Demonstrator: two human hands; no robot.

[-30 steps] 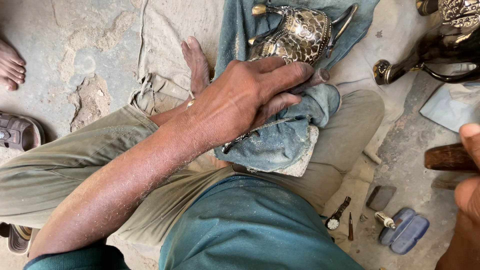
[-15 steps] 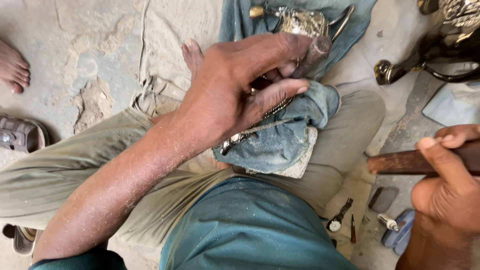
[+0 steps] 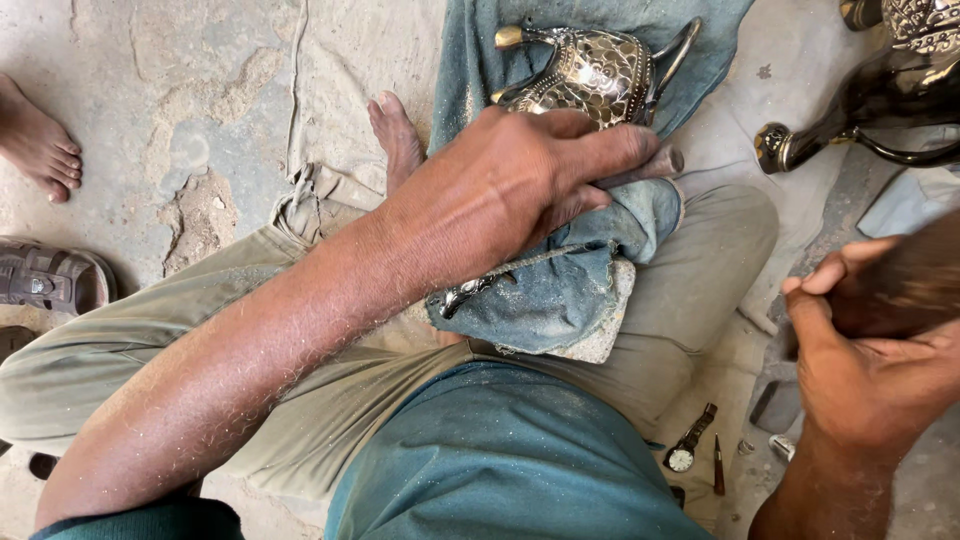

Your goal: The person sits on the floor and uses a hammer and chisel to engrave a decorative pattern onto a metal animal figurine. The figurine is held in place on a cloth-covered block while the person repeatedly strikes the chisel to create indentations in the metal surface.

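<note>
Pressing down across the lap, the left hand (image 3: 520, 190) lies knuckles-up over a folded blue cloth (image 3: 580, 290), its fingers closed on a slim metal punch (image 3: 655, 165) whose blunt end pokes out past the fingertips. Just beyond that hand an ornate metal vessel (image 3: 590, 75) with a curved handle lies on its side on the same cloth, part of its patterned belly showing; a thin metal piece (image 3: 500, 280) sticks out from the folds below the hand. The right hand (image 3: 860, 350) is raised at the right edge, clenched around a dark wooden handle (image 3: 900, 285) that is blurred; what kind of head it carries cannot be told. As I judge it, the chasing work is midway: the vessel's pattern looks largely raised, and the punch is set with the striking tool lifted. A second dark vessel (image 3: 870, 100) stands on the floor, and a wristwatch (image 3: 690, 445) lies near the knee.
</note>
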